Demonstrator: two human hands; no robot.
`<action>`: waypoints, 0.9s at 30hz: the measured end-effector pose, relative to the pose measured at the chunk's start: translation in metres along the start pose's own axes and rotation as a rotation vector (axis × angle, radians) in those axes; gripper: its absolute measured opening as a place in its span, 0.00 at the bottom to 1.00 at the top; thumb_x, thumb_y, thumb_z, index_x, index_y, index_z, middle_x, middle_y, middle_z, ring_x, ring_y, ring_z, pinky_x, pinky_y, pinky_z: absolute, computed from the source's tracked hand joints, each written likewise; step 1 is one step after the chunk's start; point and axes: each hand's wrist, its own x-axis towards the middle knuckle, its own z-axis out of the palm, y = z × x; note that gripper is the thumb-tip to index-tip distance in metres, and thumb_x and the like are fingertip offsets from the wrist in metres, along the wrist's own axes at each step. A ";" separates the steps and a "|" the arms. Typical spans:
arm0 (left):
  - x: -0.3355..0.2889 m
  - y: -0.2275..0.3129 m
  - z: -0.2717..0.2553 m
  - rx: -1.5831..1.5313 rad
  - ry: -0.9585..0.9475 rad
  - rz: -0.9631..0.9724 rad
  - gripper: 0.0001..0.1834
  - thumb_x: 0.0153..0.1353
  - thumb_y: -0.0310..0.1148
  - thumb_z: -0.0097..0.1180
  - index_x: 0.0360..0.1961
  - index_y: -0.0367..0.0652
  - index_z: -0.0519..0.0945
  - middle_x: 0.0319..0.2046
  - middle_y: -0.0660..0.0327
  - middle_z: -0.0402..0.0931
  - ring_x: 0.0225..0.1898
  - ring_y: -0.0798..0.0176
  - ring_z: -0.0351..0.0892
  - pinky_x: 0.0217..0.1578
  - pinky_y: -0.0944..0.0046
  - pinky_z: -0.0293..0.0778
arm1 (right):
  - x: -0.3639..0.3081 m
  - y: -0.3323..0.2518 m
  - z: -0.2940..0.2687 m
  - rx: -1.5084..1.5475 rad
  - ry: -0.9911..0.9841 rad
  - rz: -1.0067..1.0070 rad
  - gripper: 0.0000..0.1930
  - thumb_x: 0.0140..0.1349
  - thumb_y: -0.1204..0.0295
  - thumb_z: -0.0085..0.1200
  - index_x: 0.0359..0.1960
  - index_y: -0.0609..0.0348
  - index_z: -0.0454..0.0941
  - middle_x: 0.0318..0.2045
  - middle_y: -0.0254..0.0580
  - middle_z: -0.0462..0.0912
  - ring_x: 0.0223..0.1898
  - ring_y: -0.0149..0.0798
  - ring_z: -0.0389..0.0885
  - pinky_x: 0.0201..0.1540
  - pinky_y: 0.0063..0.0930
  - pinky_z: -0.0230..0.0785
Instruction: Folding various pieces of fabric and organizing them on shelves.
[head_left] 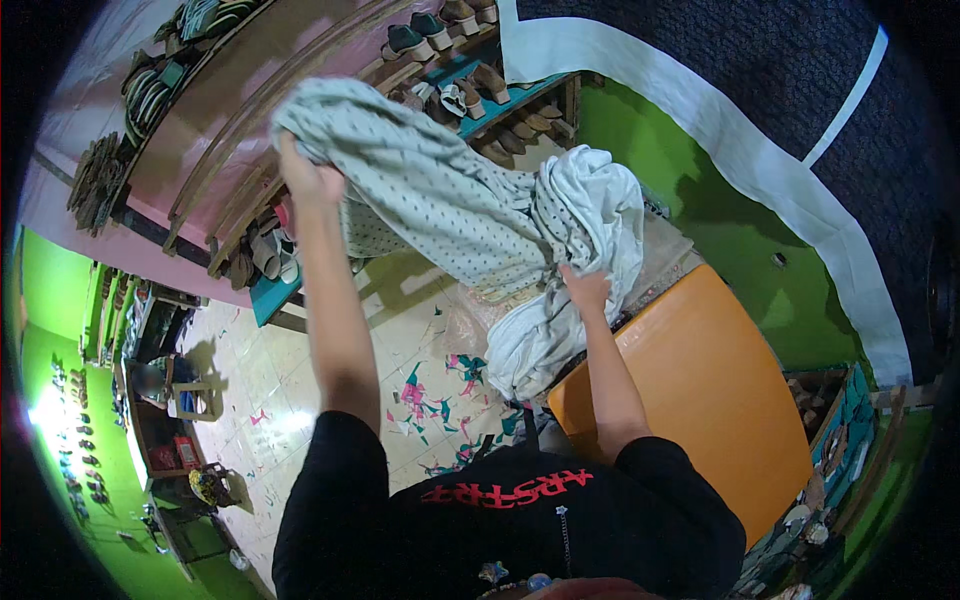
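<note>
- While the left hand (312, 178) is raised well out on the left, its fingers grasp one end of the pale dotted cloth (440, 185), partly hidden by the folds.
- Lower and to the right, the right hand (588, 290) has its fingers closed on a bunched part of it.
- Between and beyond both hands, the cloth hangs in the air above the tiled floor (290, 375).
- Under the right forearm is an orange table (710, 380).
- Colourful scraps (412, 390) litter the floor; shoes (405, 42) line the shelves behind.
</note>
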 end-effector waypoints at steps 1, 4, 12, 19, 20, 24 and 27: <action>-0.018 -0.012 -0.008 0.006 0.045 -0.073 0.23 0.59 0.45 0.32 0.47 0.39 0.65 0.47 0.54 0.65 0.50 0.53 0.64 0.52 0.52 0.58 | -0.027 -0.035 -0.023 0.115 0.171 0.090 0.49 0.38 0.50 0.58 0.56 0.70 0.48 0.56 0.62 0.50 0.49 0.60 0.62 0.50 0.45 0.57; -0.068 -0.075 -0.054 -0.174 -0.017 -0.363 0.26 0.56 0.47 0.32 0.48 0.39 0.65 0.49 0.53 0.64 0.50 0.51 0.63 0.52 0.52 0.57 | -0.023 -0.058 -0.029 0.133 0.525 -0.306 0.49 0.36 0.57 0.62 0.58 0.58 0.43 0.59 0.57 0.39 0.46 0.63 0.62 0.46 0.49 0.60; -0.234 -0.176 -0.163 0.362 0.068 -0.781 0.29 0.43 0.41 0.54 0.47 0.38 0.63 0.44 0.53 0.68 0.47 0.52 0.66 0.49 0.57 0.61 | 0.018 0.024 0.009 -0.308 -0.110 0.049 0.45 0.40 0.52 0.58 0.59 0.29 0.42 0.61 0.48 0.33 0.58 0.65 0.40 0.48 0.67 0.47; -0.210 -0.192 -0.188 1.521 -0.442 -0.689 0.46 0.27 0.49 0.65 0.50 0.45 0.61 0.44 0.45 0.65 0.47 0.46 0.65 0.45 0.54 0.63 | 0.024 0.044 0.009 -0.135 0.093 0.011 0.46 0.37 0.58 0.63 0.58 0.46 0.46 0.55 0.46 0.51 0.54 0.53 0.52 0.43 0.61 0.56; -0.204 -0.205 -0.184 1.670 -0.466 -0.620 0.47 0.28 0.51 0.64 0.52 0.50 0.59 0.46 0.43 0.62 0.49 0.44 0.61 0.46 0.48 0.60 | 0.024 0.043 0.009 -0.157 0.093 0.008 0.37 0.39 0.63 0.61 0.52 0.50 0.55 0.50 0.46 0.57 0.51 0.52 0.55 0.45 0.56 0.58; -0.193 -0.253 -0.122 1.887 -0.711 -0.503 0.48 0.31 0.58 0.60 0.57 0.63 0.55 0.53 0.41 0.49 0.55 0.41 0.47 0.47 0.34 0.47 | 0.037 0.071 0.015 -0.281 0.221 -0.070 0.17 0.44 0.72 0.55 0.37 0.57 0.68 0.38 0.46 0.69 0.42 0.52 0.65 0.43 0.40 0.63; -0.194 -0.305 -0.106 1.887 -0.752 -0.534 0.47 0.29 0.59 0.60 0.56 0.63 0.57 0.55 0.43 0.44 0.56 0.44 0.42 0.47 0.34 0.42 | 0.062 0.102 0.022 -0.187 0.262 -0.123 0.13 0.45 0.72 0.53 0.34 0.59 0.70 0.32 0.45 0.72 0.35 0.49 0.70 0.41 0.37 0.63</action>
